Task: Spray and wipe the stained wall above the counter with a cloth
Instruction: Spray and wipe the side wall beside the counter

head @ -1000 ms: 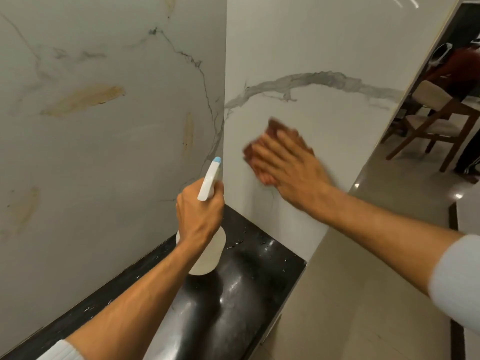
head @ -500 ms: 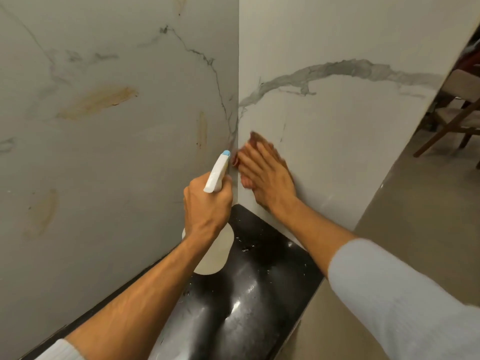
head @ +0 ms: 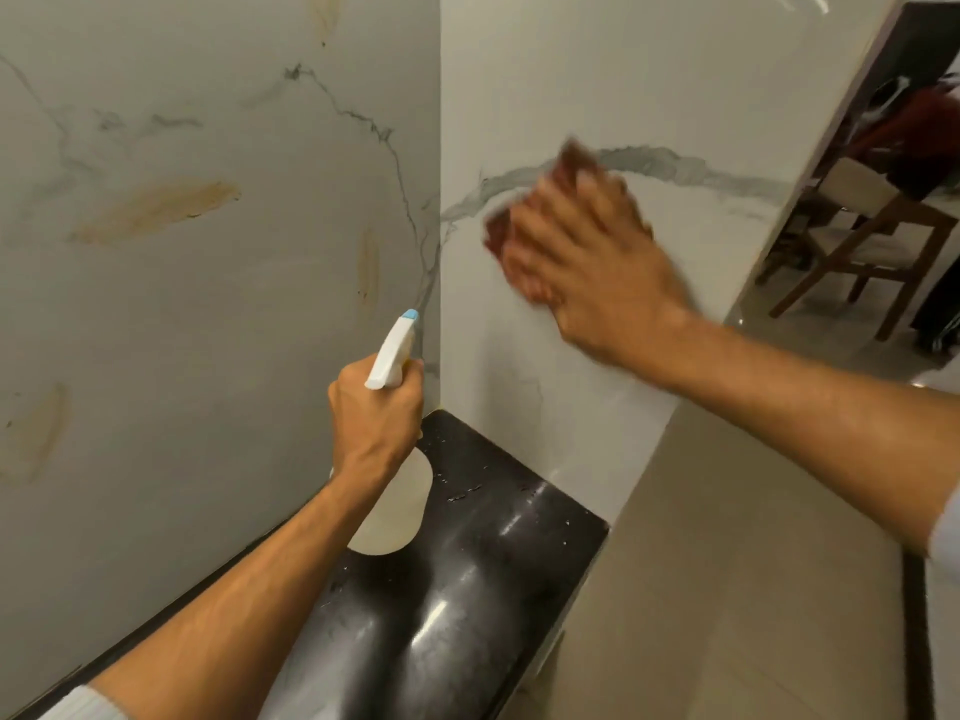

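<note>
My right hand presses a reddish-brown cloth flat against the right marble wall panel, just under its grey vein; hand and cloth are motion-blurred and the cloth is mostly hidden under my fingers. My left hand grips the neck of a white spray bottle with a blue nozzle tip, held above the black counter near the corner. The left wall panel carries several yellow-brown smears, the largest stain at upper left, another stain near the corner.
The glossy black counter ends at its right edge, with beige floor beyond. A wooden chair stands past the wall's end at the right, with dark red items behind it.
My right hand with the cloth swept from the corner, low on the right panel, up and right to the grey vein. My left hand with the bottle stayed about where it was.
</note>
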